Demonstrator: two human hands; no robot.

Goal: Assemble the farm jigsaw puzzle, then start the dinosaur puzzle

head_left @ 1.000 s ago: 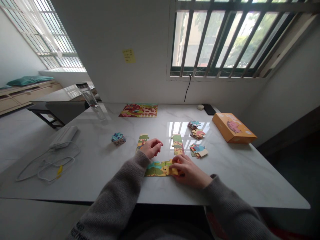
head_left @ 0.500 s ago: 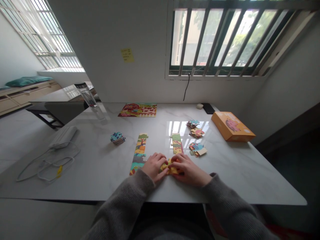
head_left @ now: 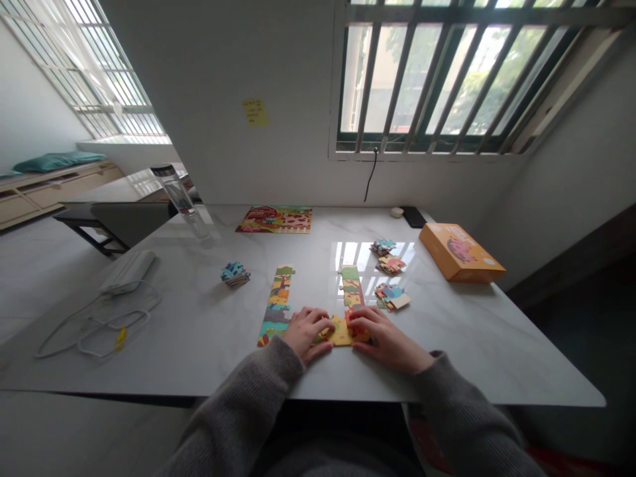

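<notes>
Both hands rest at the near side of joined puzzle pieces on the white table. My left hand has its fingers bent over the left end of a yellow bottom row, thumb at the near edge. My right hand grips the row's red and orange right end between fingers and thumb. A left strip of pieces runs away from me beside my left hand. The right strip meets the row near my right fingers. The row's left end is partly hidden under my left hand.
Loose piece stacks lie right, behind it, and left. Farther back are a picture sheet, an orange box, a phone and a bottle. A white device with a cable sits left.
My right hand has moved slightly right, and the two hands are farther apart. More of the yellow middle of the bottom row shows between them.
</notes>
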